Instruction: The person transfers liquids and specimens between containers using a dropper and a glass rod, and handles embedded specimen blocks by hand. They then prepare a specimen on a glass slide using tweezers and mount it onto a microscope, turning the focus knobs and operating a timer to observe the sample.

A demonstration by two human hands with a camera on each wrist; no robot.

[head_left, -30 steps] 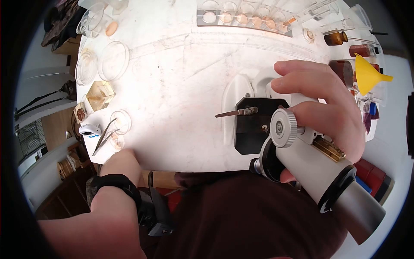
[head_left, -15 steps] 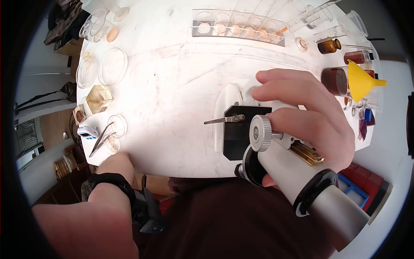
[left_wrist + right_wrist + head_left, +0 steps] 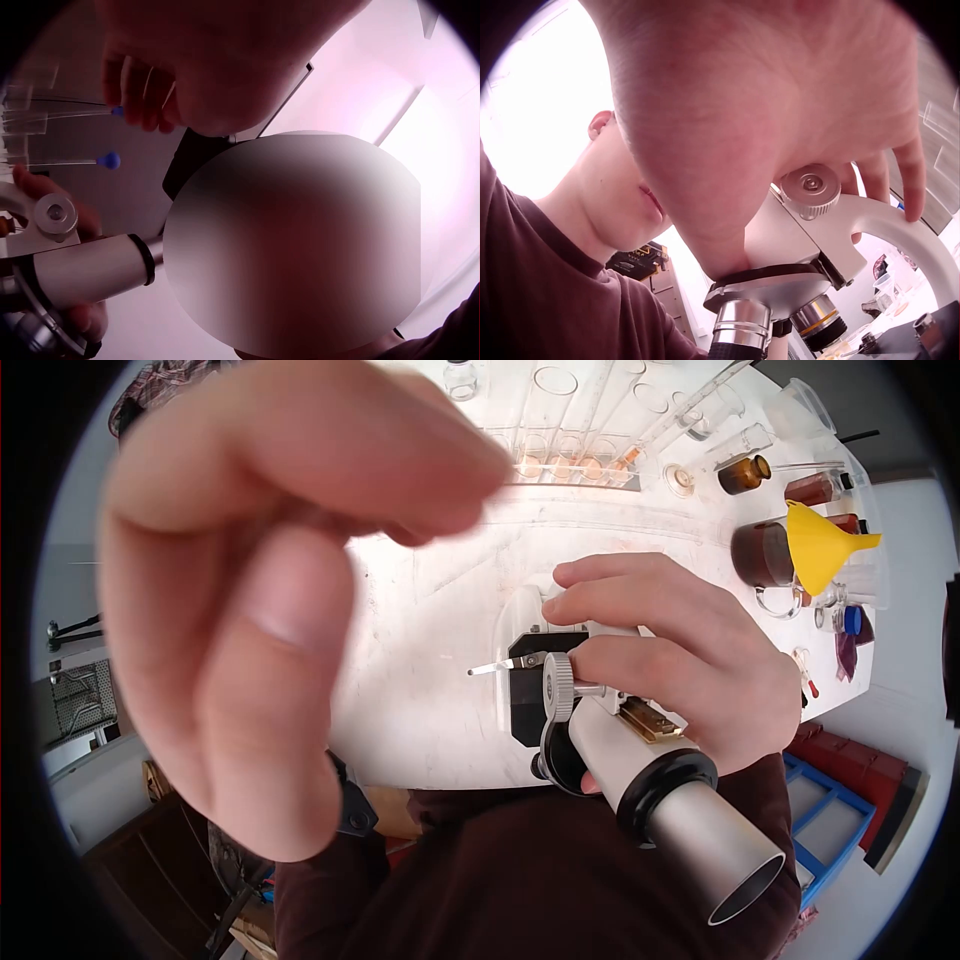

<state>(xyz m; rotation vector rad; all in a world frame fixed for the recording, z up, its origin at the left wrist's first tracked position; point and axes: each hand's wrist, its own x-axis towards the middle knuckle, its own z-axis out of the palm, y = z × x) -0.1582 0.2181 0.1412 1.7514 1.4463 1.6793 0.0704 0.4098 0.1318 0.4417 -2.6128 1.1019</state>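
Observation:
A white microscope (image 3: 610, 745) stands near the table's front edge, its eyepiece tube slanting toward the person. My right hand (image 3: 690, 650) grips its upper body, fingers across the far side and thumb by the nosepiece. The round focus knob (image 3: 558, 686) lies near those fingers. Below is the black stage (image 3: 527, 720) with a metal clip (image 3: 510, 663). Objective lenses (image 3: 739, 322) show in the right wrist view. My left hand (image 3: 270, 670) is raised close to the head camera, blurred, its fingers loosely bent with nothing seen between them. It hides the table's left side.
A rack (image 3: 580, 475) of tubes with orange contents stands at the back. On the right are an amber bottle (image 3: 745, 475), a beaker (image 3: 758, 555) of dark liquid, a yellow funnel (image 3: 820, 555) and a blue cap (image 3: 852, 620). A blue frame (image 3: 825, 805) lies beyond the table edge.
My left hand has risen from the table's front left edge to just before the head camera. The right hand keeps its grip; the microscope appears further left as the view shifts.

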